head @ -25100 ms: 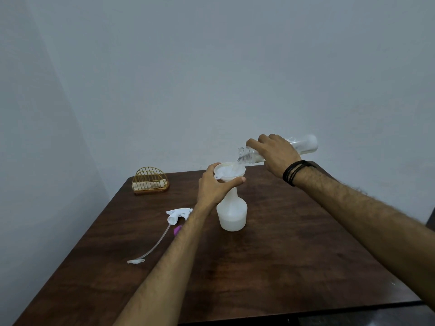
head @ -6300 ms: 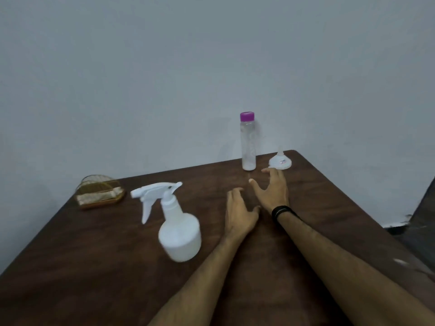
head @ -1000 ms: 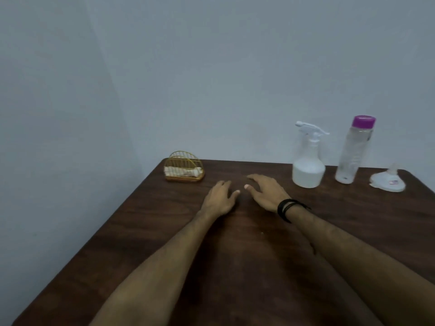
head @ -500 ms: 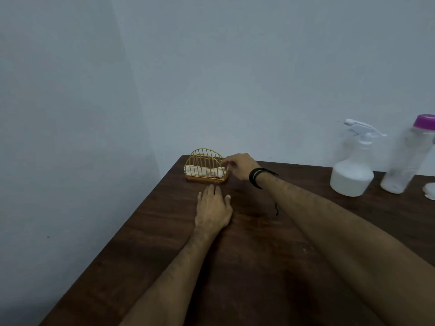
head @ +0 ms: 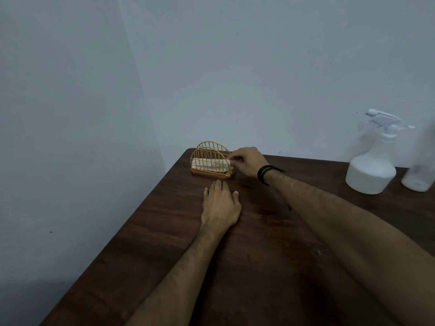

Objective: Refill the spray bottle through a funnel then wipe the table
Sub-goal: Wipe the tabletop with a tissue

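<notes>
A gold wire napkin holder (head: 207,150) stands at the far left corner of the dark wooden table (head: 259,267), with white folded napkins (head: 207,164) inside. My right hand (head: 247,160) is at the holder's right end, its fingertips pinched on the edge of the napkins. My left hand (head: 220,205) lies flat on the table just in front of the holder, fingers apart, holding nothing. The white spray bottle (head: 373,163), trigger head fitted, stands at the far right.
A clear water bottle (head: 421,177) is cut off by the right edge of the frame beside the spray bottle. Grey walls meet behind the table's far left corner. The table's left edge runs diagonally toward me.
My right hand has reached left from the middle of the table to the napkin holder and pinched the napkins. My view has turned left, so the funnel has left the frame.
</notes>
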Available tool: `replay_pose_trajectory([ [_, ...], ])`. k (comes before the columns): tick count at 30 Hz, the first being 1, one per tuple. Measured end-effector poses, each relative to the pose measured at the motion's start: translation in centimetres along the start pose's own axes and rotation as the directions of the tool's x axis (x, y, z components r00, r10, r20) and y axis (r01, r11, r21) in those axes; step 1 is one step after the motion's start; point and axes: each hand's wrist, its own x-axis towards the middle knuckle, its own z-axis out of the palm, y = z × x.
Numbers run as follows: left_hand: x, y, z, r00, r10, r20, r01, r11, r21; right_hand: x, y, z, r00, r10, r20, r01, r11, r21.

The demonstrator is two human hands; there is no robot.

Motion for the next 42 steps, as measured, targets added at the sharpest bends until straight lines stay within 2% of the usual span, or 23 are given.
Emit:
replay_pose_trajectory([
  [4,-0.1,0.1,-0.2,1.0,-0.003,0.007,0.003,1.0,-0.004,0.0,-0.7,-1.7,0.972,0.155,-0.174,-0.097,0.948,0.303],
  [7,-0.1,0.1,-0.4,1.0,-0.009,0.006,0.01,1.0,-0.019,-0.3,-1.3,-4.4,0.931,0.306,-0.2,-0.12,0.772,0.624],
  [11,-0.4,0.2,-0.9,1.0,-0.008,-0.002,0.008,0.998,-0.057,-2.2,-2.0,-9.2,0.908,0.389,-0.157,-0.107,0.576,0.811],
  [14,-1.1,0.6,-2.0,0.999,-0.006,-0.032,-0.001,0.979,-0.206,-4.9,-2.7,-12.3,0.913,0.402,-0.075,-0.18,0.562,0.807],
  [17,-2.4,2.4,-3.3,0.995,-0.051,-0.083,0.006,0.885,-0.465,-8.0,-3.1,-13.8,0.916,0.4,0.04,-0.289,0.586,0.757],
  [18,-2.9,3.5,-4.0,0.996,-0.066,-0.054,0.023,0.814,-0.581,-8.8,-3.2,-14.1,0.916,0.395,0.078,-0.315,0.585,0.747],
  [20,-3.9,6.2,-5.5,0.995,-0.038,0.089,0.095,0.575,-0.812,-10.7,-3.2,-14.1,0.912,0.381,0.153,-0.361,0.567,0.74],
  [21,-4.0,7.3,-6.1,0.991,-0.002,0.135,0.12,0.472,-0.874,-11.3,-3.3,-14.0,0.912,0.368,0.183,-0.374,0.56,0.739],
  [23,-4.4,8.9,-6.7,0.987,0.038,0.154,0.128,0.378,-0.917,-12.8,-3.5,-13.6,0.907,0.36,0.217,-0.392,0.538,0.746],
  [25,-4.9,9.6,-6.8,0.989,-0.01,0.147,0.139,0.392,-0.909,-14.4,-3.9,-13.3,0.902,0.37,0.222,-0.399,0.52,0.755],
  [28,-5.8,9.7,-6.6,0.976,-0.144,0.16,0.205,0.395,-0.895,-16.8,-4.4,-13.5,0.903,0.356,0.24,-0.412,0.564,0.715],
  [31,-7.1,10.1,-6.6,0.968,-0.141,0.206,0.244,0.368,-0.897,-19.2,-4.4,-13.5,0.907,0.358,0.222,-0.41,0.631,0.658],
  [35,-8.6,10.8,-6.9,0.957,-0.003,0.291,0.266,0.414,-0.87,-21.8,-3.9,-14.2,0.905,0.413,0.098,-0.38,0.686,0.62],
  [36,-8.8,10.6,-7.0,0.96,-0.003,0.28,0.25,0.463,-0.851,-22.4,-3.6,-14.8,0.899,0.431,0.076,-0.38,0.684,0.623],
  [37,-8.9,10.3,-7.1,0.97,-0.016,0.241,0.209,0.559,-0.802,-23.0,-3.4,-15.4,0.896,0.439,0.071,-0.384,0.685,0.619],
  [39,-9.2,9.2,-6.9,0.989,-0.018,0.145,0.099,0.809,-0.579,-24.3,-2.7,-16.2,0.895,0.432,0.11,-0.41,0.7,0.585],
  [41,-9.6,8.0,-6.1,0.991,0.02,0.134,0.03,0.932,-0.362,-25.8,-2.0,-16.2,0.887,0.428,0.174,-0.456,0.755,0.472],
  [42,-9.8,7.4,-5.5,0.986,0.038,0.162,0.012,0.954,-0.298,-26.5,-1.4,-15.8,0.884,0.429,0.189,-0.468,0.827,0.313],
])
